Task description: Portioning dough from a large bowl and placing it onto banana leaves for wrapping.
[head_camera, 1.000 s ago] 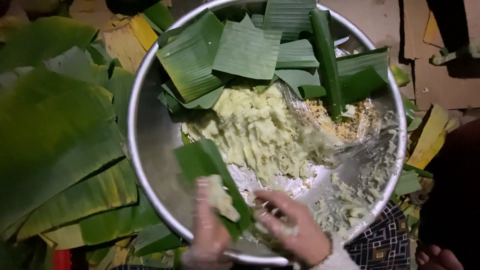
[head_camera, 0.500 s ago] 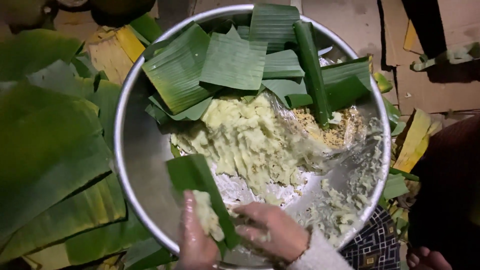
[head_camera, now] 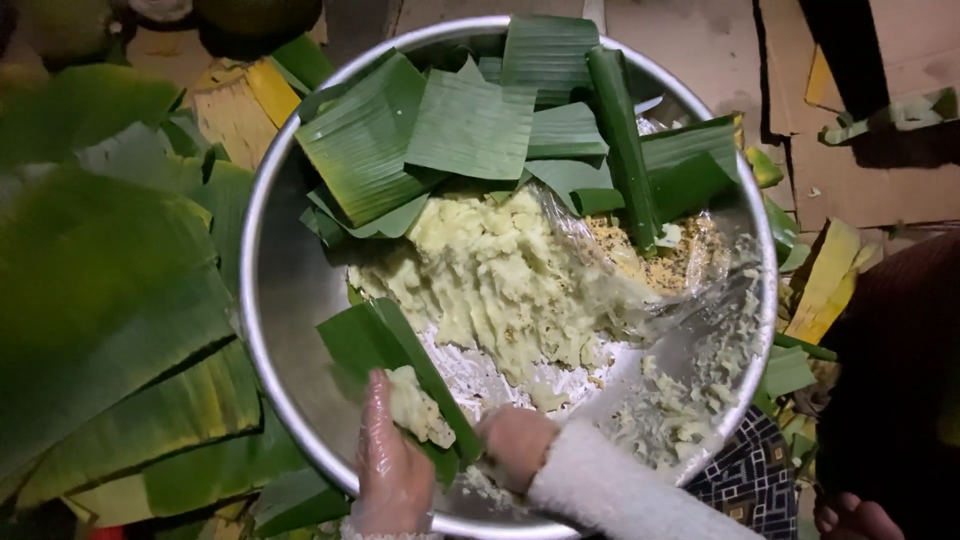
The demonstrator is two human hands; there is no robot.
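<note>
Both hands partly cropped: left hand [head_camera: 392,470] cradles dough-topped leaf [head_camera: 395,365], right hand's [head_camera: 515,445] grip unclear.

The floor [head_camera: 700,50] is covered at its far right by flattened brown cardboard sheets [head_camera: 860,170]. A large round metal basin [head_camera: 290,300] rests in the middle of the floor. Along the left edge lie big overlapping banana leaves [head_camera: 100,300], dark green with yellowed edges. Toward the far left corner, yellowed leaf pieces [head_camera: 240,105] lie just beside the basin rim. Near the right edge, smaller green and yellow leaf scraps [head_camera: 825,275] lie scattered between basin and cardboard. A patterned dark cloth [head_camera: 750,480] shows at the near right.
</note>
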